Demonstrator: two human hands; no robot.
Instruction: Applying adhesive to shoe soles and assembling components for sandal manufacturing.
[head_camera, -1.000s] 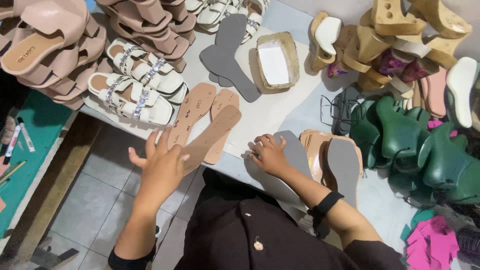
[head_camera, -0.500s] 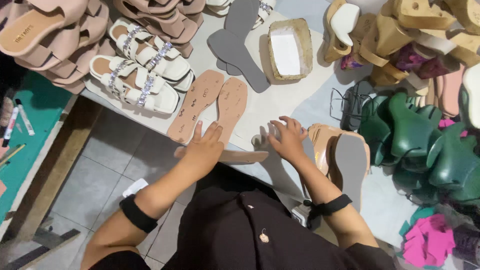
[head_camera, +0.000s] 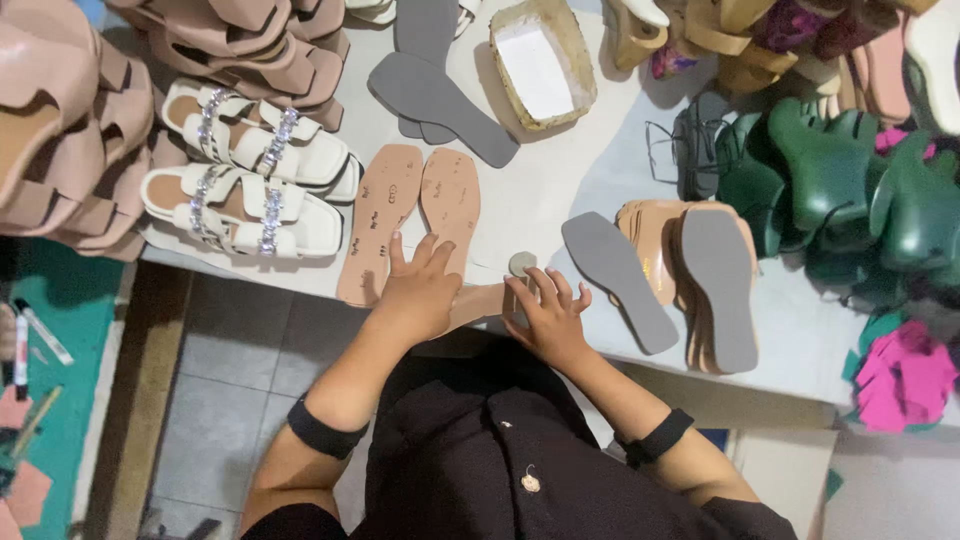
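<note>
My left hand (head_camera: 425, 288) lies over one end of a tan insole (head_camera: 482, 300) at the table's near edge and holds it down, fingers stretched forward. My right hand (head_camera: 547, 312) is at the insole's other end, fingers spread and curled, fingertips touching it. A small grey round piece (head_camera: 522, 262) sits just beyond my right fingers. Two more tan insoles (head_camera: 385, 215) lie side by side just past my left hand.
A loose grey insole (head_camera: 620, 282) and a stack of beige soles (head_camera: 715, 290) lie to the right. White jewelled sandals (head_camera: 250, 195) and pink sandals (head_camera: 70, 130) are on the left. A woven tray (head_camera: 575, 55), grey insoles (head_camera: 440, 95), green shoes (head_camera: 850, 190) and pink scraps (head_camera: 900, 380) are also here.
My left hand has come in from the table's left edge onto the tan insole. My right hand left the grey insole and moved to meet it. The view has shifted closer.
</note>
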